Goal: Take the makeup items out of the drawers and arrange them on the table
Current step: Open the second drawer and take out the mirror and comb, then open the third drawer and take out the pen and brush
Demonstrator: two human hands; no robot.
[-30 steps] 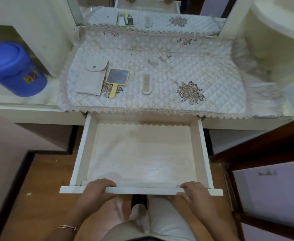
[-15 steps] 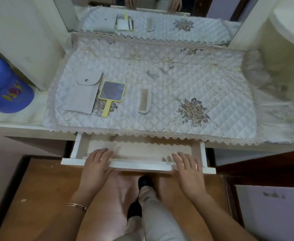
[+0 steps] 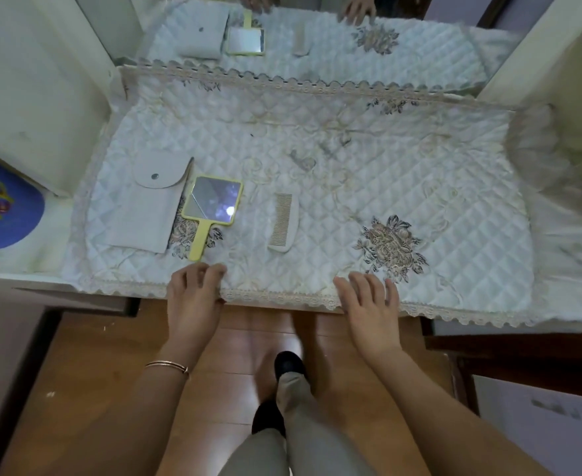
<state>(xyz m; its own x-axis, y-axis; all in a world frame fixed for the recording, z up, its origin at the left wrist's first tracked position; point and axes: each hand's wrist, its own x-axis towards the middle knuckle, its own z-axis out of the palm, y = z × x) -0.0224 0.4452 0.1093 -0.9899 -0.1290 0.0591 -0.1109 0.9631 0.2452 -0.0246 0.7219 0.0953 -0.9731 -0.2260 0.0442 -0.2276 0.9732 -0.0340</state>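
With the pouch [image 3: 150, 204], hand mirror [image 3: 214, 205] and comb [image 3: 284, 221] lying on the quilted cloth [image 3: 368, 159], the left hand [image 3: 195, 297] and right hand [image 3: 368, 304] rest spread and empty on the cloth's front lace edge, where dragging could displace the items.

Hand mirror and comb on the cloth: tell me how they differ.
The hand mirror is yellow-framed with a long handle; the comb is whitish with none. The hand mirror has a square reflective face; the comb is narrow, with a row of fine teeth. Both lie flat on the quilted cloth, untouched.
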